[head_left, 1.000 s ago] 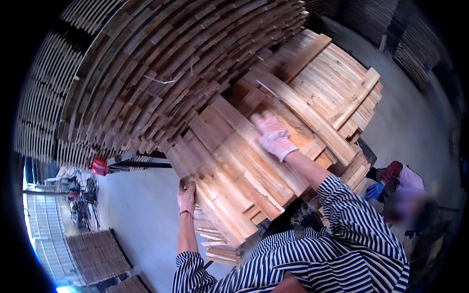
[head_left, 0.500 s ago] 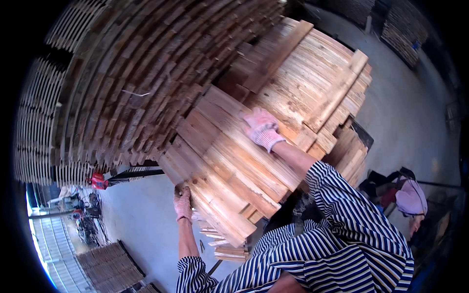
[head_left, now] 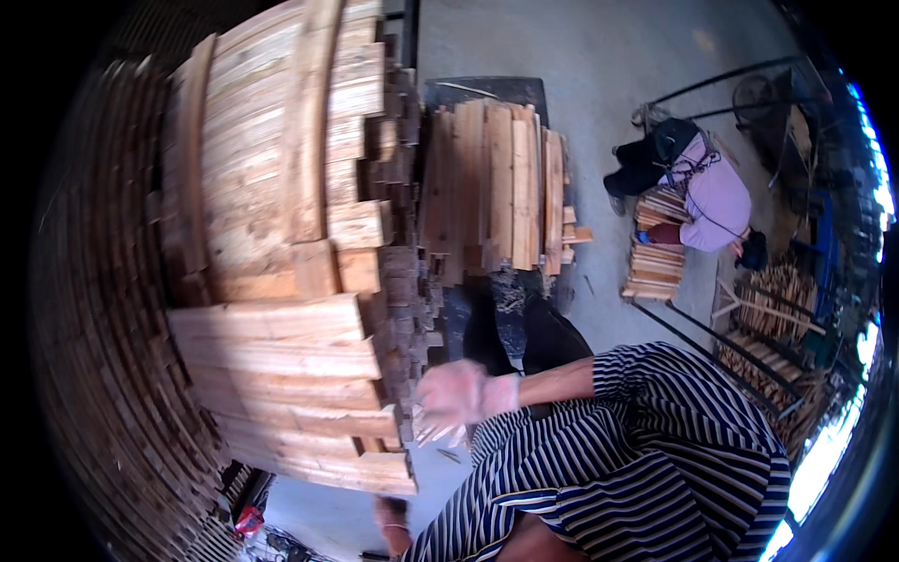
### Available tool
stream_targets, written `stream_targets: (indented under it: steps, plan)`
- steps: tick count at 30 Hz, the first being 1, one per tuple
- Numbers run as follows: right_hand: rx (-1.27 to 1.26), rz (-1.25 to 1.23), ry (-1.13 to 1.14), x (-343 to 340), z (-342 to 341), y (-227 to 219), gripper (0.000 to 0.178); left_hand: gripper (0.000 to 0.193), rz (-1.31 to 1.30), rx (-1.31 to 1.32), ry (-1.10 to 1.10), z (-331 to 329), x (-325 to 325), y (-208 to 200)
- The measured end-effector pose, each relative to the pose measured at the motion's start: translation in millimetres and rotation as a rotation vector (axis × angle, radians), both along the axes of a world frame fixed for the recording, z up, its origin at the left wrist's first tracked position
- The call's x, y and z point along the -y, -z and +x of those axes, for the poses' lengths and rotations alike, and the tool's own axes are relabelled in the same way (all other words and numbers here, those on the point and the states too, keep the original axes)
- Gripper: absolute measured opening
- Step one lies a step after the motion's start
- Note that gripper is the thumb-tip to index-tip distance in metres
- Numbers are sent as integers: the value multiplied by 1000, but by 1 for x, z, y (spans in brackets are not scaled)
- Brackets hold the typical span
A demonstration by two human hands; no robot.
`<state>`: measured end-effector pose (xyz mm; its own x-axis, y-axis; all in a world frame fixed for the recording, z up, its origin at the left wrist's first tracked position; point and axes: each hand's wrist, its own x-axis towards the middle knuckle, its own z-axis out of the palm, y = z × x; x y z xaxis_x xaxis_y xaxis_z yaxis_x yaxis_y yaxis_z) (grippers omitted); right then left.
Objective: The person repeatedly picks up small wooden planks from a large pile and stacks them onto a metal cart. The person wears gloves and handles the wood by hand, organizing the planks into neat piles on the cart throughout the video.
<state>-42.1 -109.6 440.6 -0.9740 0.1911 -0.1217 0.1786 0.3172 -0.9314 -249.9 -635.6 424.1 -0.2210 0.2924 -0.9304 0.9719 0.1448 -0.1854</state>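
Planks lie side by side on top of a tall wooden stack at my left, the nearest layer of boards (head_left: 281, 375) with uneven ends. My right hand (head_left: 456, 398), in a pink-white glove, is beside those board ends and apart from them; motion smears its fingers. Below the front corner of the layer is my left hand (head_left: 391, 513), largely in shadow, its fingers hidden. Two cross battens lie over the farther boards, the right-hand batten (head_left: 309, 131) close to their ends.
A lower pile of planks (head_left: 496, 187) rests on a dark base ahead. At the right, another person in a pink top (head_left: 719, 201) bends over a small bundle of slats (head_left: 655, 267). A long wall of stacked boards (head_left: 94, 309) runs along the left.
My view has swung to the right, bringing the lower pile and the other person into fuller view. My right hand has come off the top boards toward my body.
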Motion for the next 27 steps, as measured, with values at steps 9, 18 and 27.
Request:
stream_targets:
  steps: [9,18,27]
  plan:
    - [929,-115,811,-123,225,286,66,46,528,215,-1825,197,-325,147]
    - [1001,-343,1216,-277,208,450,135,81,321,828,-1321,280,-593,420]
    - [861,-573,1265,-282,207,427,120,67,222,1003,-1826,308,-554,536]
